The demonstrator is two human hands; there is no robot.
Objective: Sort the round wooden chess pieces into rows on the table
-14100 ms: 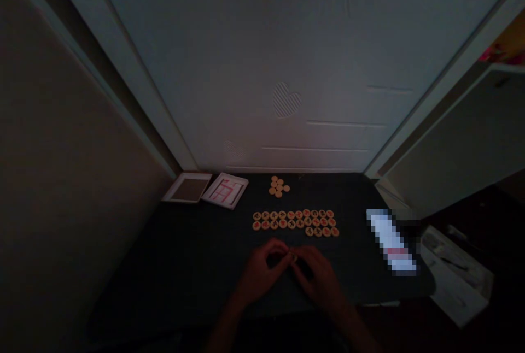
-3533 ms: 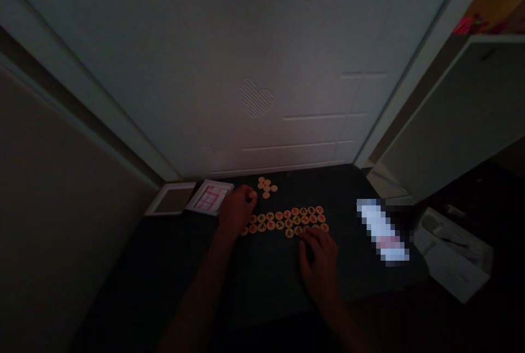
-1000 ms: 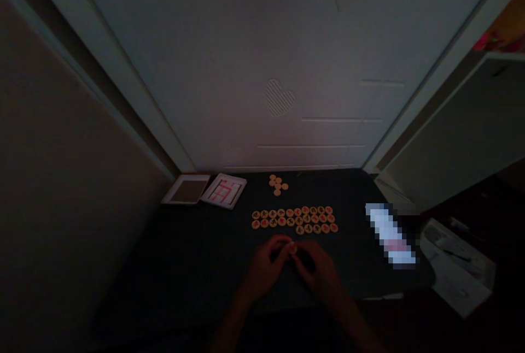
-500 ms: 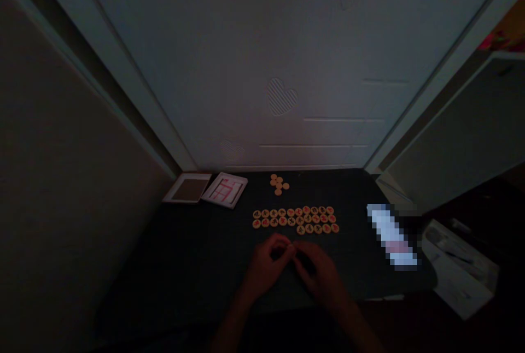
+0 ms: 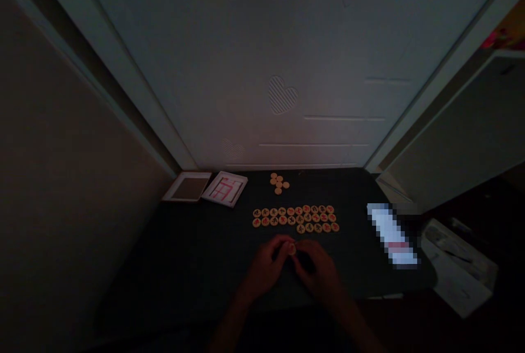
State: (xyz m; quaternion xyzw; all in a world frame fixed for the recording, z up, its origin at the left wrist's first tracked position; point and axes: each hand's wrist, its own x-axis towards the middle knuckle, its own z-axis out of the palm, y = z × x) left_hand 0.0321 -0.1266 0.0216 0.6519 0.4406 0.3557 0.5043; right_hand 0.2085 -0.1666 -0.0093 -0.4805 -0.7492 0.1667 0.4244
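On a dark table [image 5: 197, 265] lie rows of round wooden game pieces [image 5: 295, 218] with red and black marks. Behind them sits a small cluster of plain round pieces [image 5: 279, 183]. My left hand [image 5: 266, 266] and my right hand [image 5: 319, 272] meet in front of the rows, fingers curled. Between their fingertips they pinch one round piece [image 5: 291, 249]. The scene is very dim.
A white box lid [image 5: 186, 187] and a white box with red lines [image 5: 225, 189] lie at the table's back left. A blurred white object [image 5: 391, 235] rests at the right edge. A white door [image 5: 283, 96] stands behind. A white container [image 5: 459, 265] sits low on the right.
3.5 s ago my left hand reached to the cluster at the back. Both hands have since come together in front of the rows, holding a piece. Little has moved in the last second.
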